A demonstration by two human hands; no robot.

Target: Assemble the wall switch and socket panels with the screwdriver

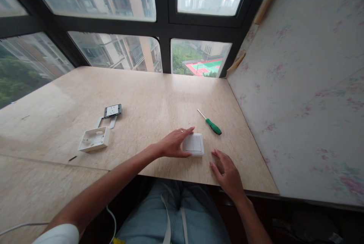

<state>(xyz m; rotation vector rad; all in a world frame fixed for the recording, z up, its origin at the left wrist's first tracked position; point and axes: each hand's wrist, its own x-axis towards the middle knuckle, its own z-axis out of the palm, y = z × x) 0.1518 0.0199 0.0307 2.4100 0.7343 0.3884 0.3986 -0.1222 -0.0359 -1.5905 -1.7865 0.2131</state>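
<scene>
A white wall switch (194,144) lies flat on the beige marbled sill (148,96) near its front edge. My left hand (174,144) grips the switch at its left side, thumb under and fingers over the top edge. My right hand (226,171) rests flat on the sill just right of the switch, fingers spread, holding nothing. A green-handled screwdriver (211,123) lies a little beyond the switch, to its right, untouched.
A white mounting box (94,139) sits at the left with a white frame piece (107,122) and a dark switch module (112,110) behind it. Dark-framed windows run along the back. A flowered wall panel (307,96) closes the right side. A white cable (17,227) hangs lower left.
</scene>
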